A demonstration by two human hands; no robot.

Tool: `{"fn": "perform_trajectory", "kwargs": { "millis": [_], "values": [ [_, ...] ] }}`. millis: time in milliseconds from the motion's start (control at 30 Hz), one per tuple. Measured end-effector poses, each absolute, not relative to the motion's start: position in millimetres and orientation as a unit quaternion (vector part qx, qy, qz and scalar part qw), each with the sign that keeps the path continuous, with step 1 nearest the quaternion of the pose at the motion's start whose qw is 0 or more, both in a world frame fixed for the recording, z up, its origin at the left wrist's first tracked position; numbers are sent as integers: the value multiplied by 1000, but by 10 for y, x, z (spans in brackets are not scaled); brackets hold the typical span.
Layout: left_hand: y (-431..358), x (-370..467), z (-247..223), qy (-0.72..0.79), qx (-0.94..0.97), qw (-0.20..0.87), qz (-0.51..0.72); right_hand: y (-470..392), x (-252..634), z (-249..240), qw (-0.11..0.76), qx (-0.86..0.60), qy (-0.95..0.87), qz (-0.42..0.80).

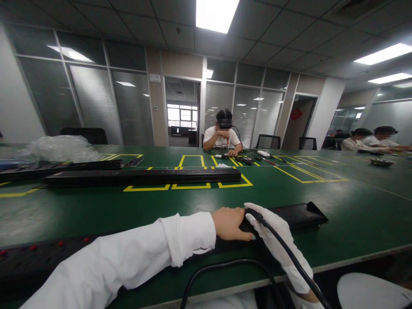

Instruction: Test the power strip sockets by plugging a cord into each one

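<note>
A long black power strip (299, 214) with red round parts lies along the near side of the table, passing beneath my hands and sleeve. My bare left hand (229, 224) is closed around a black plug-like piece (246, 225) on the strip; its fingers are on top and its thumb is in front. Pressed close on the right is my right hand (273, 227) in a white glove, its fingers closed on a thick black cable (283, 242). The cable runs back over this hand towards me and loops at the table edge. Its exact joint with the strip is hidden.
Another black power strip (144, 177) lies farther back across yellow tape marks on the green table (193, 199). Clear plastic wrap (62, 149) is piled at left. Opposite sits a person (222, 139) among cables and small parts. A metal tray (382, 162) stands at right.
</note>
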State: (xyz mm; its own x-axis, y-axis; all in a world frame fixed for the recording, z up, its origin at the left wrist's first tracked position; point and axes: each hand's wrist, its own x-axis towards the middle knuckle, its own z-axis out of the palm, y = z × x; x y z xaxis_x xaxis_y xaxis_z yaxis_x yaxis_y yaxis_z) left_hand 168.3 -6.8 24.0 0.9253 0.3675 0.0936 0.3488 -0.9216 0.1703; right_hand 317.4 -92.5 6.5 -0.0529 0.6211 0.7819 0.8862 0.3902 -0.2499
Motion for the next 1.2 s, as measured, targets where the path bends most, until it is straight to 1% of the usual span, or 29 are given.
{"fn": "perform_trajectory", "kwargs": {
  "millis": [167,367,467,567,767,867,967,1033,1200],
  "values": [
    [-77,1686,250,190,978,67,55,-931,3166,-14,441,-533,-708,-141],
    [-98,1683,280,195,976,82,49,-1034,3154,-17,418,-527,-716,-186],
    [-101,1681,284,197,976,84,49,-1045,3144,1,418,-527,-716,-188],
    [-100,1679,283,196,976,83,50,-1038,3155,0,418,-527,-719,-175],
    [-99,1673,290,197,976,82,51,-995,3293,-55,407,-504,-754,-113],
    [-99,1675,291,196,975,88,49,-978,3311,-70,430,-500,-748,-70],
    [-99,1678,288,193,976,87,47,-979,3260,-56,518,-509,-687,-27],
    [-100,1678,285,193,976,86,48,-985,3221,-45,554,-517,-652,-2],
    [-100,1678,285,186,977,86,54,-994,3186,-69,528,-519,-670,59]
  ]
}}
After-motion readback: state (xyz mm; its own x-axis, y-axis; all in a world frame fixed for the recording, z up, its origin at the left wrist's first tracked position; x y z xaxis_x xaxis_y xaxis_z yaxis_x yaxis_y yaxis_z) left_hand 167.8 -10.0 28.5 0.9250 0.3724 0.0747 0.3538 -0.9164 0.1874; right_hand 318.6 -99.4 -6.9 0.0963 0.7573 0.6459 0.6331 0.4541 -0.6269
